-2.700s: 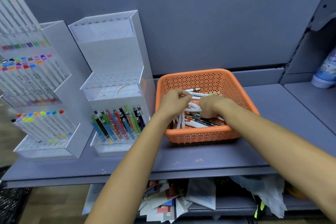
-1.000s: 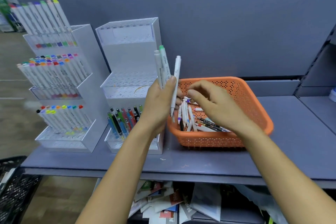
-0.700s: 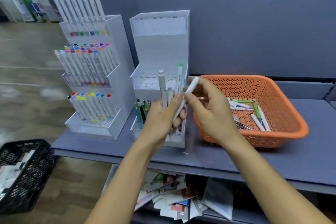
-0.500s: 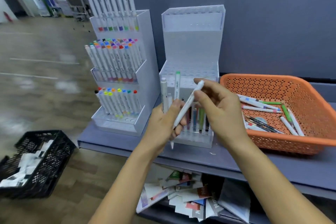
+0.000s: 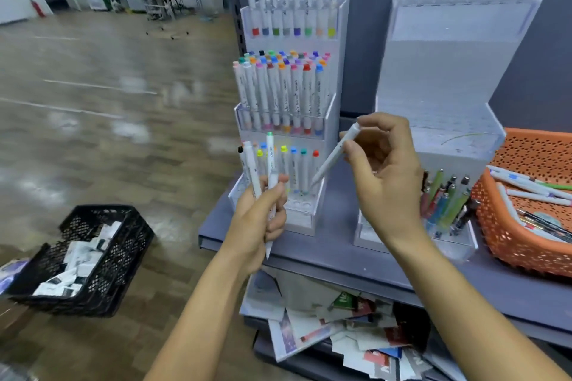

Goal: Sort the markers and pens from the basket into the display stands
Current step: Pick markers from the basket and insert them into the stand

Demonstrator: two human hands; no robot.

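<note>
My left hand grips a few white markers upright in front of the lowest tier of the marker stand. My right hand pinches one white marker near its top end, its tip slanting down-left toward that lowest tier. The marker stand's three tiers hold several colour-capped white markers. To the right stands the pen stand, with several coloured pens in its bottom tier. The orange basket at the far right holds several markers and pens.
Everything stands on a grey shelf against a dark grey back panel. Loose papers are piled on the shelf below. A black crate with white packets sits on the wooden floor at the left.
My view has swung left and closer to the marker stand. My right hand has pulled one marker away from the bunch in my left hand and tilted it toward the stand.
</note>
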